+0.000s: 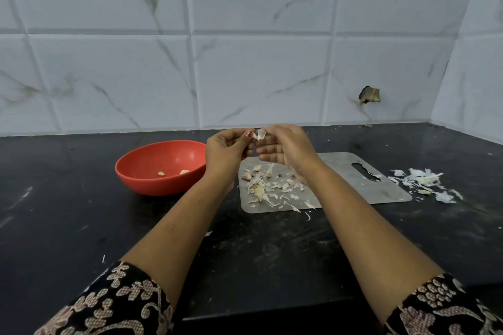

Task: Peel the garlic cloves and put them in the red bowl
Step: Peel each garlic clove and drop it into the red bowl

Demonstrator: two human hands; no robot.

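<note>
Dark desk [81, 226] carrying a steel board [340, 187]; the bowl [128, 171] stands left of the board. Above the board's far-left corner, left hand [223, 152] and right hand [285, 149] pinch one clove [260, 134] between them. Likely light and firm with brittle, papery skin, slippery once bare; best gripped at the ends.

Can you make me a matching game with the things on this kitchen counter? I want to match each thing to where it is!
1 red bowl
2 cutting board
3 garlic clove
4 heap of peels

A pinched between left hand and right hand
B right of the board
C left of the board
D grey, lying flat between bowl and heap

Pairs: 1-C, 2-D, 3-A, 4-B
</note>
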